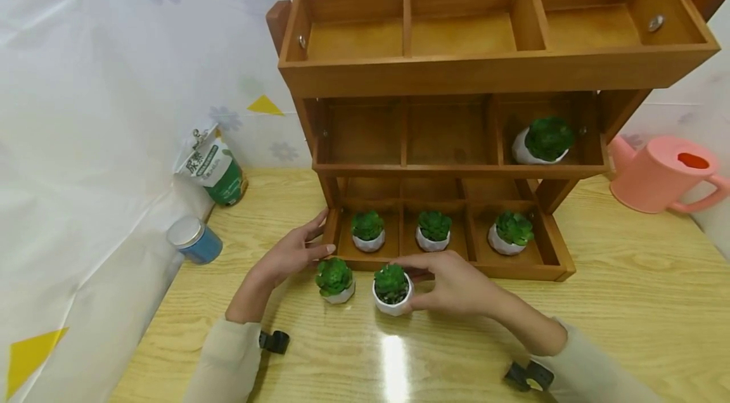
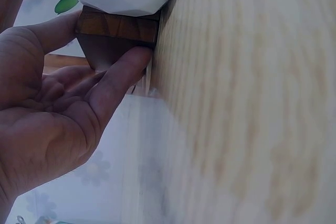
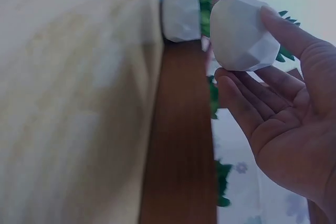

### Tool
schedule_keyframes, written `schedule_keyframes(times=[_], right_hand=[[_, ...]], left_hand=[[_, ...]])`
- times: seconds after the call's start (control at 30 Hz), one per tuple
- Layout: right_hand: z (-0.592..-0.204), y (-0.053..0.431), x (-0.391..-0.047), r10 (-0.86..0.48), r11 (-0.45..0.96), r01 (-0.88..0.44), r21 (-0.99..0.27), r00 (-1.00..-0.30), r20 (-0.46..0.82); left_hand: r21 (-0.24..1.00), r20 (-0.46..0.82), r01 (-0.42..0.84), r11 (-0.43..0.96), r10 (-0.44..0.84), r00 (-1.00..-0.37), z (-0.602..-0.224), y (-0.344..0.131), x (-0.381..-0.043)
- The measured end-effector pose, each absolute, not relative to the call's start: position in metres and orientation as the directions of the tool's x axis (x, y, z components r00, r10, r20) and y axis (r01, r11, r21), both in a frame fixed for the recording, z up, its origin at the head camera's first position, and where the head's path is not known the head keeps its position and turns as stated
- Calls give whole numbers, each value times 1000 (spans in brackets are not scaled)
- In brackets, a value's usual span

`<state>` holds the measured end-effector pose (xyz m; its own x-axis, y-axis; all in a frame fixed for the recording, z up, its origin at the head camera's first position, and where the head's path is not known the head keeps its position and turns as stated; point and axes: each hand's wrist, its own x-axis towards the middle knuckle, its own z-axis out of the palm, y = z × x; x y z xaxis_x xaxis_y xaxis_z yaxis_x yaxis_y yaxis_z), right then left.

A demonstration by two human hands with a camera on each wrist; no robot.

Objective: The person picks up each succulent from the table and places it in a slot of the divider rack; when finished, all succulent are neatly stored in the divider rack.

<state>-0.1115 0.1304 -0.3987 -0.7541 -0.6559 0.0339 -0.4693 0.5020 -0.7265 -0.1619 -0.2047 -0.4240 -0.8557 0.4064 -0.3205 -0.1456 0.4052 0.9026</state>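
My right hand (image 1: 456, 281) holds a potted succulent (image 1: 392, 289) by its white faceted pot, thumb on one side and fingers on the other. In the right wrist view that pot (image 3: 244, 34) is raised off the table. My left hand (image 1: 292, 255) grips the left front corner of the wooden plant shelf (image 1: 456, 268); the left wrist view shows the digits around its wooden end (image 2: 118, 27). A second potted succulent (image 1: 335, 281) stands on the table against the shelf's front, near my left thumb. Three more succulents, such as this one (image 1: 368, 230), sit in the bottom tier's compartments.
Another succulent (image 1: 543, 140) sits in the middle tier's right compartment. A pink watering can (image 1: 656, 175) stands right of the shelf. At the left are a blue jar with a silvery lid (image 1: 195, 239) and a clipped green-and-white pouch (image 1: 219, 168). Patterned sheeting hangs behind.
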Motion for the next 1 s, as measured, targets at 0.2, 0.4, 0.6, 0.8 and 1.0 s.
schedule_keyframes(times=[0.2, 0.4, 0.6, 0.8, 1.0], right_hand=[[-381, 145, -113, -630, 498, -511, -700, -769, 113], [-360, 160, -114, -593, 467, -473, -747, -794, 133], [-341, 171, -118, -554, 492, -452, -744, -822, 133], [-331, 177, -122, -529, 524, -485, -701, -830, 179], [-324, 179, -124, -514, 534, -495, -686, -834, 202]], left_hand=[[904, -316, -140, 404, 412, -854, -425, -206, -163], [904, -318, -142, 404, 411, -855, -426, -206, -163], [904, -316, -139, 404, 413, -854, -425, -206, -163], [903, -320, -146, 403, 406, -856, -423, -205, -162], [903, -328, -161, 399, 394, -859, -424, -204, -162]])
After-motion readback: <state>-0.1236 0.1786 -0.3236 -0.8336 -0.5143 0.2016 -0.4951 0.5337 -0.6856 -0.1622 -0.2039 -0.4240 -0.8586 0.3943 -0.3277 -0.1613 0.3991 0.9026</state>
